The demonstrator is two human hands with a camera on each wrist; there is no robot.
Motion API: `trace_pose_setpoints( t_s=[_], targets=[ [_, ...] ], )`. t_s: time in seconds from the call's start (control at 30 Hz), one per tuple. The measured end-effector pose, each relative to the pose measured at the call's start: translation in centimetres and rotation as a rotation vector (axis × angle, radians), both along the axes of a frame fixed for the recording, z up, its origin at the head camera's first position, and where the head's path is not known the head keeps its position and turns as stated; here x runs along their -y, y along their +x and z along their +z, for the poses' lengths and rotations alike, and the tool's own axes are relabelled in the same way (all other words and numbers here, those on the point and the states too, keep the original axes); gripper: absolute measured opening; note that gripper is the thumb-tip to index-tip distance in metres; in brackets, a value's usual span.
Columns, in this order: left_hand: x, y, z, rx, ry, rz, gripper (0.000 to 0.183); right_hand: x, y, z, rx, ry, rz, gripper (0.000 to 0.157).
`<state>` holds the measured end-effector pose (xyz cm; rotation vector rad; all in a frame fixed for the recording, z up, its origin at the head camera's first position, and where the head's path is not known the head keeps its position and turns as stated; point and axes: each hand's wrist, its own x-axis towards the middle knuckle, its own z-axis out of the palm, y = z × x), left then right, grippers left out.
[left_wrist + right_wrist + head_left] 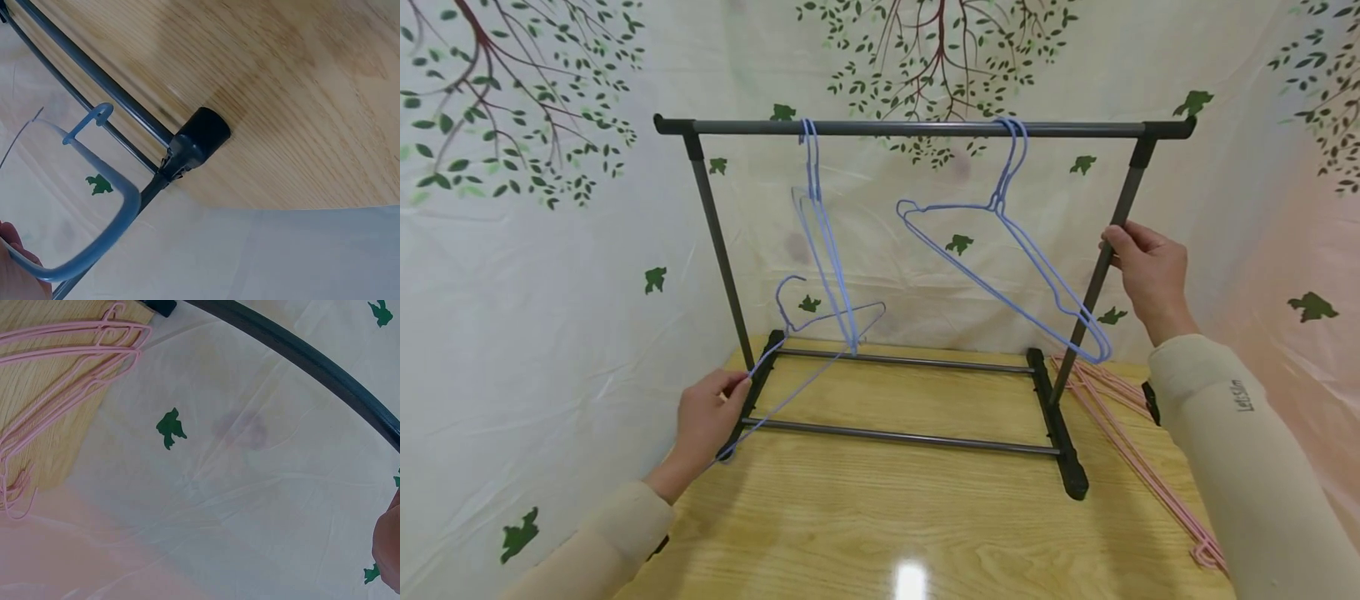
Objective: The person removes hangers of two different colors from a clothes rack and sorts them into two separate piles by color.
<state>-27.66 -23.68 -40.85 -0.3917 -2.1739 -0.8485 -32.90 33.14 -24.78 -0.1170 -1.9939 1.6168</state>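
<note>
My left hand (709, 417) pinches a blue clothes hanger (808, 385) by one arm, low beside the left foot of a dark garment rack (880, 129). The hanger's hook points up and its far end overlaps the hangers behind it. In the left wrist view the hanger's curved end (119, 225) shows large, with part of the hand (22, 265) at the edge. With thumb and fingers my right hand (1153, 271) grips the rack's right upright. Blue hangers (831, 250) hang left of the rail's middle, and more blue hangers (1000, 212) hang to its right.
Several pink hangers (1138, 462) lie on the wooden table (850, 517) at the right, beside the rack's right foot (1067, 467). Behind and at the sides hangs a pale cloth (565, 317) printed with branches and green leaves. Two lower bars (910, 437) join the rack's feet.
</note>
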Motion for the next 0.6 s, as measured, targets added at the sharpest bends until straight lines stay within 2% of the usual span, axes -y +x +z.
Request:
trace_pose_setpoints(
  t_s=[0.17,0.4,0.6],
  targets=[
    [-0.7,0.3,-0.2,0.086,0.001,-0.073,0.007,0.0,-0.1,0.0,-0.021,-0.02,0.009,0.048],
    [-1.5,0.3,-1.1,0.215,0.036,-0.219,0.01,0.0,0.0,0.0,-0.003,-0.014,0.007,0.046],
    [-2.5,0.6,-1.5,0.297,0.006,-0.26,0.01,0.1,0.0,0.0,-0.015,-0.021,0.012,0.044]
  ],
)
